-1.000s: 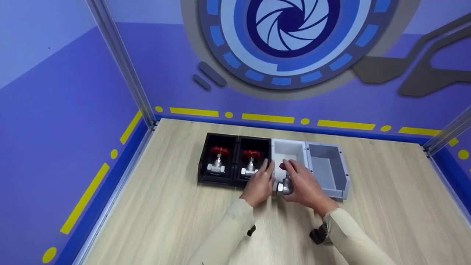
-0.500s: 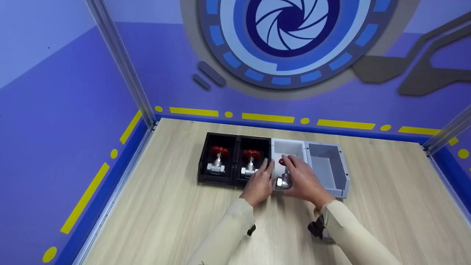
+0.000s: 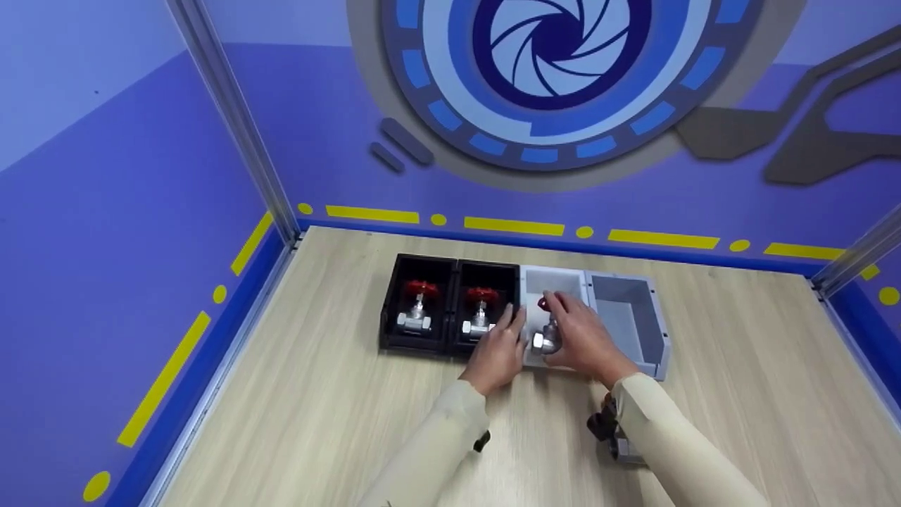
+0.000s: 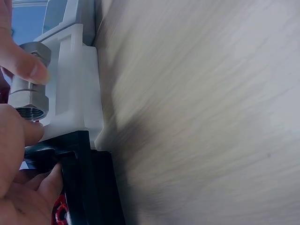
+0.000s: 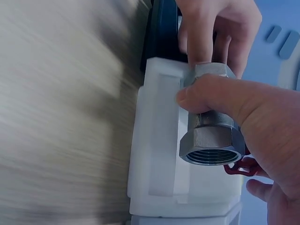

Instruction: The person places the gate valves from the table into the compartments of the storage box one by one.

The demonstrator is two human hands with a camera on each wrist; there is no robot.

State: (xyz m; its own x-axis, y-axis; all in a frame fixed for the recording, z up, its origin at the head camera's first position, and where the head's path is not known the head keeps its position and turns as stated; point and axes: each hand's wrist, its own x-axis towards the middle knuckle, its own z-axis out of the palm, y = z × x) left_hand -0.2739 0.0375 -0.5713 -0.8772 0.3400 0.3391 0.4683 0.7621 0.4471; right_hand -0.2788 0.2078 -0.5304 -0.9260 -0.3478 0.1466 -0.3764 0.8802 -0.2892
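My right hand (image 3: 584, 338) holds a metal valve (image 5: 213, 136) with a red handwheel (image 5: 243, 166), its thumb across the steel body. The valve is over the white bin (image 5: 161, 140), tilted, with a threaded hex end facing the right wrist camera. My left hand (image 3: 496, 355) grips the wall of the second black bin (image 4: 79, 173) where it meets the white bin, fingers on either side of it. Inside that black bin stands a valve (image 3: 479, 320) with a red handwheel, partly behind the hand. Another such valve (image 3: 417, 313) stands in the leftmost black bin (image 3: 415, 345).
To the right of the white bin sits a grey bin (image 3: 626, 331), joined in the same row. The bins stand on a wood-grain table (image 3: 317, 394), with a blue printed wall (image 3: 317, 141) behind and metal posts at the corners.
My right hand has moved the valve slightly up and away from me, from the white bin's front edge to over its inside. The left hand stays in place.
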